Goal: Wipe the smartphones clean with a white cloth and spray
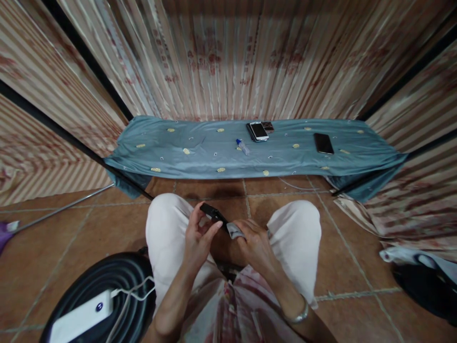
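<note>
My left hand [200, 234] is closed around a black phone [211, 210], seen tilted above my lap, with the thumb on its near side. Pinched in my right hand [255, 240] is a grey cloth [234, 230], which lies against the phone's right end. Part of the cloth is hidden under my right fingers. Beyond my knees, on a bench covered with blue-green fabric [200, 152], lie a small clear bottle with a blue cap [243, 146], a white-framed phone [258, 130] on top of a dark one, and another black phone [323, 143].
A small dark patterned card-like item [267, 126] lies by the stacked phones. At lower left, a white power bank [82, 316] with cables rests on a round black ribbed seat [123, 271]. Black poles [71, 126] and striped curtains [221, 57] surround the bench.
</note>
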`<state>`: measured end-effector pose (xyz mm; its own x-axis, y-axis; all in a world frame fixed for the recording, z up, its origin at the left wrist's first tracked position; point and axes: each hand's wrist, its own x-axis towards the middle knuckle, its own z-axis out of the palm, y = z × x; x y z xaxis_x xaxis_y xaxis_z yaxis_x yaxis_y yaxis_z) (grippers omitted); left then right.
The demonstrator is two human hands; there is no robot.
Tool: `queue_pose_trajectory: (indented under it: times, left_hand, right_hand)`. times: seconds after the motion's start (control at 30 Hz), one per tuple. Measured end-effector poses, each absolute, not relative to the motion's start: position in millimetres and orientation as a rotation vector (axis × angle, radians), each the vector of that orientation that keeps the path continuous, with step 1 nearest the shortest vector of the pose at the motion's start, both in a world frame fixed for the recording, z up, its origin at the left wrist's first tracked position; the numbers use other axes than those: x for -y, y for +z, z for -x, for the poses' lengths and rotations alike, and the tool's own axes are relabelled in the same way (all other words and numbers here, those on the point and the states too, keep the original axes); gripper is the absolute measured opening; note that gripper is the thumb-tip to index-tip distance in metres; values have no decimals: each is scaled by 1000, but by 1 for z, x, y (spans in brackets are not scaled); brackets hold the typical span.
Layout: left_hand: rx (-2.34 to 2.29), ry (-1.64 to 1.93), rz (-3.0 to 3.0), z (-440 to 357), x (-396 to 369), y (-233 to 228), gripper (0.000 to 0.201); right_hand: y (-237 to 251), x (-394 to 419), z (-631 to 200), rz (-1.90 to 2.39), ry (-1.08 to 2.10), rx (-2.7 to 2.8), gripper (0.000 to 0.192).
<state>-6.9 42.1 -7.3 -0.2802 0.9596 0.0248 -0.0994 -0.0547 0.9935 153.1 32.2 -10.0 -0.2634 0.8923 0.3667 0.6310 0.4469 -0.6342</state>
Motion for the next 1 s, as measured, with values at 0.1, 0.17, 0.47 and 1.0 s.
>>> queue_pose_trajectory:
  times: [0.1, 0.17, 0.47, 1.0]
  left_hand:
    - [-1310, 1452, -1053, 4, -40, -10, 58]
    - [-1304, 1406, -1078, 2, -38, -13, 60]
    - [-1304, 1415, -1032, 3, -34, -11, 59]
    - [-1268, 1425, -1024, 0, -35, -6, 60]
  right_hand:
    - [-1, -36, -153, 1241, 468, 1996, 32]
    - [7, -41, -151, 1216, 475, 1979, 29]
    - [13, -44, -146, 1184, 512, 1969, 27]
    - [27, -51, -147, 1121, 452, 2012, 29]
